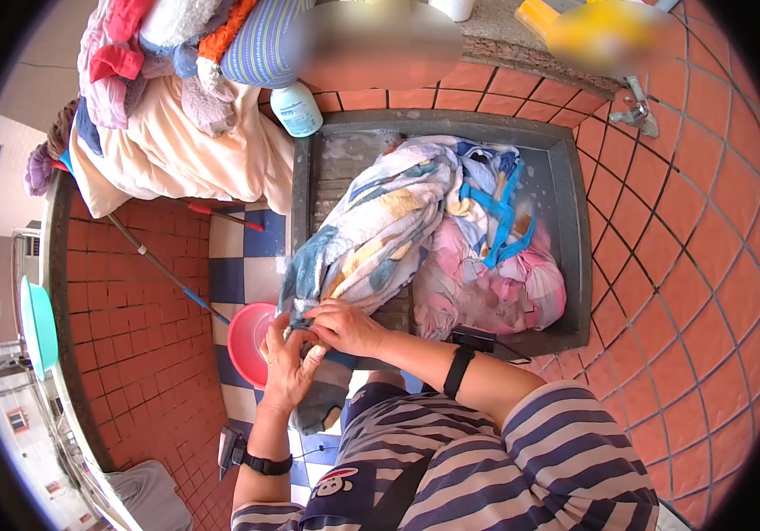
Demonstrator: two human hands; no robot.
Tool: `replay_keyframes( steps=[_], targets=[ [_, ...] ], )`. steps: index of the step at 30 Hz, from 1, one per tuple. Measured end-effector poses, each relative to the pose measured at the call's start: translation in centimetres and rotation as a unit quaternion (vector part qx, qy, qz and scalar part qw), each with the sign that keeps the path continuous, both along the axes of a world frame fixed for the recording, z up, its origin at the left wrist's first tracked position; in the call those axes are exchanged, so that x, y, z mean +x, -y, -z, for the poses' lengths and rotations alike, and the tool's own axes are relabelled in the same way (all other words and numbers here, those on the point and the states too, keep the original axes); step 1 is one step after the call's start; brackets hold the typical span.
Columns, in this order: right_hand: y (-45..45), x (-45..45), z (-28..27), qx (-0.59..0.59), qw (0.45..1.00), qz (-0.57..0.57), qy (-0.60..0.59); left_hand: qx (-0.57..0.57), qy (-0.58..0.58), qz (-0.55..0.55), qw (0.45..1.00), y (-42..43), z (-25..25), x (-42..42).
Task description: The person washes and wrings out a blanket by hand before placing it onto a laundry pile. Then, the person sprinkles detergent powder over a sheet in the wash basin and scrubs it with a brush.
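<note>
A long wet cloth point(380, 230), white with blue and yellow patches, lies across the stone sink point(579, 221) and over its near left edge. My left hand point(288, 365) pinches the cloth's near end with bent fingers. Beside it, my right hand point(346, 327) grips the same end, its fingers nearly touching the left ones. A grey and dark blue part of fabric point(322, 394) hangs below the hands; whether it belongs to the same cloth I cannot tell. Pink cloth point(495, 288) sits in sudsy water at the sink's right, with blue straps point(502, 221) above it.
A pink basin point(247, 350) stands on the checkered floor left of my hands. A blue and white bottle point(296, 111) is at the sink's far left corner. Piled laundry point(176, 150) covers the left ledge. A metal tap point(635, 111) juts from the right wall.
</note>
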State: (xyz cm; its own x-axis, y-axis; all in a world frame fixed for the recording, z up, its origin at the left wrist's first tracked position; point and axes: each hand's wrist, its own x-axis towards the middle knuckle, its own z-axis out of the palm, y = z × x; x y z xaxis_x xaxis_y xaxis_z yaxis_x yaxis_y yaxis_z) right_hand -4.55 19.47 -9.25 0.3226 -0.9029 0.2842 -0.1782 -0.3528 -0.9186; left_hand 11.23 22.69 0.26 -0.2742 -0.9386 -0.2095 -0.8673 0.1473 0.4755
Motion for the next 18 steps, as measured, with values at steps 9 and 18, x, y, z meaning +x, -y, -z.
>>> replay_keyframes(
  steps=[9, 18],
  targets=[
    [-3.0, -17.1, 5.9, 0.394, 0.842, 0.360, 0.088, 0.060, 0.152, -0.033, 0.986, 8.9, 6.1, -7.0],
    [2.4, -14.9, 6.5, 0.555, 0.686, 0.284, 0.375, 0.026, 0.171, 0.021, 0.985, 6.8, 7.0, -8.7]
  ],
)
